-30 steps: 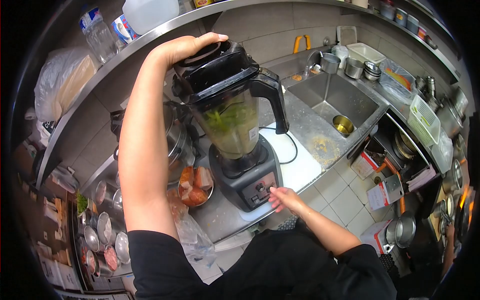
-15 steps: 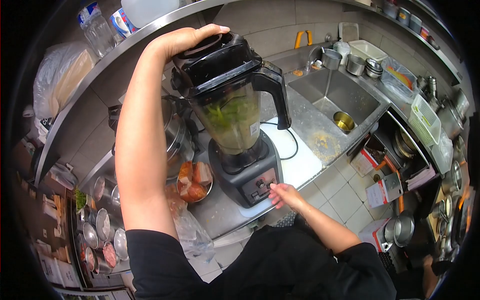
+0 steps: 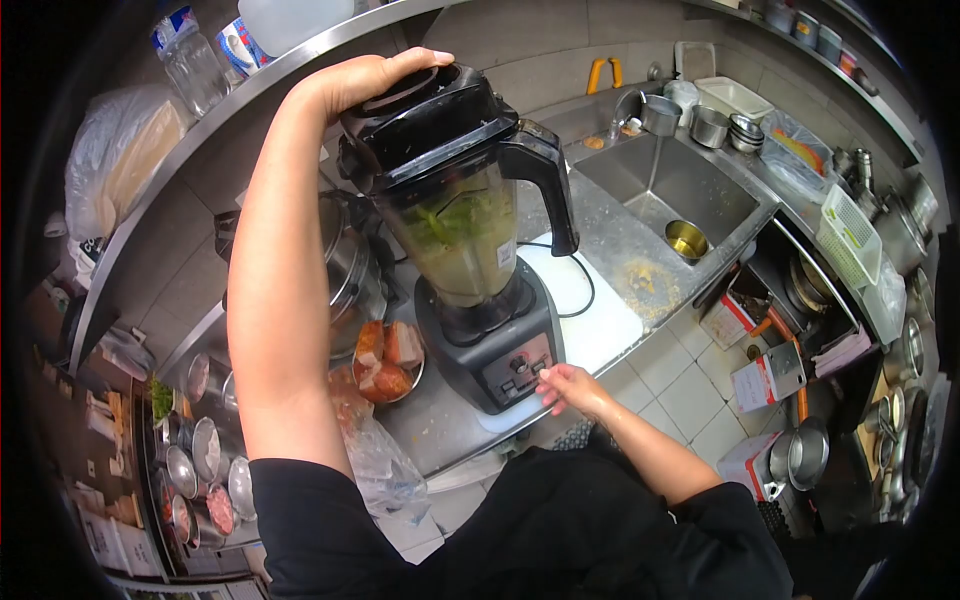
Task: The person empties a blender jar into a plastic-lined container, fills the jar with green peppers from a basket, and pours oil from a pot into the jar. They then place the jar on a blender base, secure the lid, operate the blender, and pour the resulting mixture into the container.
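Observation:
A black-lidded blender stands on the counter, its clear jar (image 3: 455,235) part-filled with pale green liquid and leafy green pieces. My left hand (image 3: 370,78) lies over the black blender lid (image 3: 425,125), thumb along its top edge; the other fingers are mostly hidden behind it. Low on the dark motor base (image 3: 465,355), my right hand (image 3: 572,388) has its thumb at a switch (image 3: 541,366) on the control panel, with the fingers curled. The jar's black handle (image 3: 545,185) points right, untouched.
Left of the base sits a bowl of reddish meat chunks (image 3: 385,365) beside a plastic bag (image 3: 385,470). A white cutting board (image 3: 600,315) lies under the blender. Farther right, water runs into a steel sink (image 3: 700,190) holding a small metal pot (image 3: 687,241). A metal shelf (image 3: 290,55) curves overhead.
Both hands keep their places on the blender. Its leafy contents have shifted slightly in the jar. Some bare skin seen at the lower right edge is no longer in view.

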The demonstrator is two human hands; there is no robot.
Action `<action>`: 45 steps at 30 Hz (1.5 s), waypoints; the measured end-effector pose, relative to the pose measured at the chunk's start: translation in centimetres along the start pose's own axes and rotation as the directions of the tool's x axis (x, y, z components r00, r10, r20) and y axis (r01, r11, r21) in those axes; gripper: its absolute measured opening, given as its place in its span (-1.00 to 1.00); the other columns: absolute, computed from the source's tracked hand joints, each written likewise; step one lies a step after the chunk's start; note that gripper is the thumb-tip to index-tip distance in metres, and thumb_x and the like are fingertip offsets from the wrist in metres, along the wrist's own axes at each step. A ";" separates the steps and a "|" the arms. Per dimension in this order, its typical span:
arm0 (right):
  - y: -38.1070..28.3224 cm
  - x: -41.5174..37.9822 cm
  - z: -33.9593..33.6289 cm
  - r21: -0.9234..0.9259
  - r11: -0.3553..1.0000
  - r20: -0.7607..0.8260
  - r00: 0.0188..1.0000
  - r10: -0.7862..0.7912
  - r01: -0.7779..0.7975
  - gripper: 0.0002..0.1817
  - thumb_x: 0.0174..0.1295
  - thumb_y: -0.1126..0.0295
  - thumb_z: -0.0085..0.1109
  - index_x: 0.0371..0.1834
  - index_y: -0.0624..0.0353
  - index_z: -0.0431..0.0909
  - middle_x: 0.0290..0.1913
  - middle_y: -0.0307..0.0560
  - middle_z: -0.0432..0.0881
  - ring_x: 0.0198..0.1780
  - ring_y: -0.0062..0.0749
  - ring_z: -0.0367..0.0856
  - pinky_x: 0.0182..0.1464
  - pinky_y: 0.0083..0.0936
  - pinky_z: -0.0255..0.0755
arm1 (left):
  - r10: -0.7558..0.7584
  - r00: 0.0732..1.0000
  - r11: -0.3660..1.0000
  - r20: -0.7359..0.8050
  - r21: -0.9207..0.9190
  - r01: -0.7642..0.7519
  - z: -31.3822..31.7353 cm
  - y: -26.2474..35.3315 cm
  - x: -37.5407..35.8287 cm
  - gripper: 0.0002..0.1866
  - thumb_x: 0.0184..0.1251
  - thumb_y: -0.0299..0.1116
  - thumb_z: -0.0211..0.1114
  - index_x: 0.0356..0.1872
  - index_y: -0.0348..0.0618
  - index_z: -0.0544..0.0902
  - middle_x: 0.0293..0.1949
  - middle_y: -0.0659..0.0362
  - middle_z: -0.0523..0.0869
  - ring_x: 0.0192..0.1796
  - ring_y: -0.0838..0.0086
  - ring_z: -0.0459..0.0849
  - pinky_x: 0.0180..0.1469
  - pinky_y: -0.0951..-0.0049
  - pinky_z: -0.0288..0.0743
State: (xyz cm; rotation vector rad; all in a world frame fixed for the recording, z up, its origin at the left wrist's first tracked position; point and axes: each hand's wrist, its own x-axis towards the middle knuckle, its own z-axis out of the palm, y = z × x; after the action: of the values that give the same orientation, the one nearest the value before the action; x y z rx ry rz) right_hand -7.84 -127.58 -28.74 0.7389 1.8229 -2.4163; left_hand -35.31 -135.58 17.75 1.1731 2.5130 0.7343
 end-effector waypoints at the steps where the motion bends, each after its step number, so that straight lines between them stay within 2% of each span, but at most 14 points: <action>1: -0.2 -0.1 0.0 -0.001 1.000 -0.001 1.000 -0.005 0.005 -0.54 0.41 0.03 0.12 -0.06 0.31 0.49 -0.18 -0.03 0.66 -0.33 -0.45 0.64 -0.41 -0.50 0.63 | 0.001 1.000 1.000 0.004 -0.007 -0.001 0.0 0.2 -0.2 -0.11 -0.04 0.50 0.25 0.09 -0.10 0.69 0.01 -0.08 0.71 -0.03 0.22 0.72 -0.03 0.26 0.59; 5: -1.0 -0.5 0.3 -0.006 0.998 -0.031 0.998 0.056 -0.056 -0.44 0.40 -0.07 0.08 -0.04 0.35 0.49 -0.16 -0.01 0.65 -0.31 -0.45 0.63 -0.41 -0.50 0.62 | -0.017 0.999 1.000 0.027 -0.024 0.018 -0.1 0.5 -0.4 -0.12 -0.03 0.49 0.25 0.10 -0.09 0.69 0.03 -0.05 0.70 -0.04 0.26 0.73 -0.08 0.26 0.62; 12: -1.2 -0.7 0.5 0.032 0.997 -0.042 0.997 0.071 -0.069 -0.36 0.37 -0.14 0.09 -0.01 0.37 0.49 -0.16 0.02 0.66 -0.31 -0.44 0.64 -0.39 -0.49 0.62 | 0.009 1.000 1.000 -0.011 -0.003 -0.009 -0.1 0.4 -0.2 -0.16 0.06 0.47 0.20 0.08 -0.09 0.71 0.01 0.02 0.72 0.02 0.31 0.66 0.12 0.32 0.48; 15: -0.9 -0.6 0.4 0.001 0.998 -0.044 0.998 0.055 -0.055 -0.34 0.35 -0.17 0.10 0.00 0.37 0.50 -0.15 0.02 0.67 -0.31 -0.44 0.65 -0.37 -0.49 0.61 | -0.032 0.999 0.999 0.036 0.004 0.032 -0.5 0.2 0.7 -0.17 0.10 0.45 0.20 0.07 -0.13 0.71 0.00 0.02 0.72 -0.03 0.33 0.66 0.14 0.36 0.45; 20: -0.8 -0.7 0.4 -0.032 0.998 -0.063 0.997 0.047 -0.049 -0.32 0.36 -0.18 0.07 0.01 0.37 0.52 -0.13 0.02 0.67 -0.32 -0.43 0.65 -0.40 -0.50 0.61 | 0.021 1.000 0.999 -0.024 -0.028 -0.021 -0.4 -0.5 1.8 -0.20 0.15 0.42 0.19 0.00 -0.19 0.72 -0.09 0.02 0.75 -0.12 0.38 0.69 0.05 0.41 0.51; 25: -1.0 -0.8 0.8 -0.028 0.995 -0.061 0.993 0.097 -0.099 -0.28 0.36 -0.21 0.03 0.02 0.41 0.51 -0.11 0.06 0.66 -0.33 -0.41 0.67 -0.44 -0.50 0.62 | -0.052 0.998 0.996 -0.025 -0.071 0.050 -0.2 0.1 1.1 -0.23 0.17 0.38 0.22 -0.05 -0.23 0.73 -0.17 0.06 0.76 -0.24 0.44 0.69 -0.07 0.48 0.53; 27: -0.9 -0.8 0.8 -0.015 0.995 -0.025 0.995 0.095 -0.096 -0.25 0.36 -0.23 0.01 0.02 0.43 0.50 -0.10 0.09 0.66 -0.32 -0.39 0.67 -0.45 -0.50 0.63 | -0.036 0.999 0.997 -0.029 -0.066 0.034 -0.1 0.1 0.8 -0.24 0.18 0.37 0.21 -0.06 -0.24 0.73 -0.18 0.06 0.76 -0.23 0.44 0.69 -0.07 0.48 0.53; 29: -0.5 -0.3 0.9 -0.005 0.994 -0.012 0.994 0.106 -0.106 -0.24 0.30 -0.30 0.04 0.01 0.34 0.51 -0.15 0.00 0.63 -0.34 -0.40 0.67 -0.45 -0.47 0.61 | -0.008 0.998 0.998 -0.058 -0.065 0.004 -0.3 -0.6 1.7 -0.21 0.11 0.41 0.21 -0.04 -0.21 0.73 -0.15 0.05 0.75 -0.17 0.38 0.69 -0.04 0.44 0.52; 35: 0.0 0.1 0.6 0.005 0.996 0.029 0.996 0.087 -0.087 -0.27 0.30 -0.29 0.05 -0.06 0.33 0.51 -0.21 -0.06 0.60 -0.39 -0.45 0.63 -0.47 -0.51 0.58 | -0.031 0.998 0.993 -0.057 -0.113 0.024 0.0 -0.5 1.9 -0.32 0.24 0.30 0.21 -0.07 -0.22 0.72 -0.19 0.12 0.74 -0.23 0.49 0.66 -0.08 0.48 0.51; 38: -0.6 -0.2 0.2 -0.012 0.997 0.054 0.995 0.080 -0.079 -0.30 0.32 -0.25 0.06 -0.09 0.34 0.52 -0.19 -0.04 0.62 -0.38 -0.48 0.62 -0.46 -0.55 0.58 | -0.081 0.997 0.960 -0.018 -0.271 0.073 0.4 -0.1 1.6 -0.39 0.28 0.22 0.23 -0.09 -0.21 0.71 -0.21 0.13 0.74 -0.22 0.49 0.65 -0.09 0.51 0.51; 39: -0.7 -0.1 0.1 -0.027 0.997 0.064 0.995 0.075 -0.074 -0.31 0.33 -0.24 0.06 -0.10 0.34 0.52 -0.20 -0.06 0.62 -0.39 -0.49 0.62 -0.46 -0.56 0.57 | -0.090 0.996 0.961 -0.021 -0.264 0.081 0.4 -0.1 2.0 -0.39 0.28 0.22 0.23 -0.09 -0.21 0.71 -0.21 0.13 0.74 -0.22 0.49 0.65 -0.09 0.51 0.51; 42: -0.5 0.1 -0.2 -0.014 0.997 0.084 0.993 0.081 -0.080 -0.34 0.34 -0.23 0.06 -0.12 0.32 0.52 -0.21 -0.09 0.62 -0.40 -0.50 0.60 -0.47 -0.58 0.56 | -0.060 0.996 0.955 -0.062 -0.293 0.040 0.3 -1.2 2.6 -0.41 0.28 0.20 0.25 -0.05 -0.19 0.70 -0.19 0.16 0.74 -0.20 0.48 0.65 -0.07 0.48 0.51; 43: -0.4 0.1 0.0 0.005 0.997 0.087 0.993 0.077 -0.078 -0.35 0.34 -0.22 0.06 -0.12 0.31 0.51 -0.21 -0.09 0.62 -0.41 -0.51 0.60 -0.47 -0.59 0.55 | -0.093 0.996 0.959 -0.012 -0.270 0.086 0.0 -0.8 2.4 -0.41 0.27 0.20 0.25 -0.02 -0.15 0.70 -0.15 0.17 0.74 -0.17 0.49 0.65 -0.04 0.48 0.51; 45: 0.5 0.7 0.2 0.011 0.998 0.082 0.994 0.066 -0.068 -0.31 0.35 -0.24 0.02 -0.10 0.34 0.53 -0.20 -0.07 0.63 -0.41 -0.51 0.60 -0.48 -0.57 0.53 | -0.127 0.991 0.976 -0.044 -0.182 0.117 -0.2 -0.8 2.1 -0.37 0.29 0.24 0.21 0.13 -0.09 0.67 -0.02 0.16 0.71 -0.05 0.49 0.63 0.09 0.48 0.47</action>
State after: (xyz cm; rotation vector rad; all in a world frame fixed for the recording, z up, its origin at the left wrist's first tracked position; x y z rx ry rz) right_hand -8.37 -127.71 -29.40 0.6802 1.7252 -2.3825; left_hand -37.27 -134.44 17.45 0.9407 2.4767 0.9496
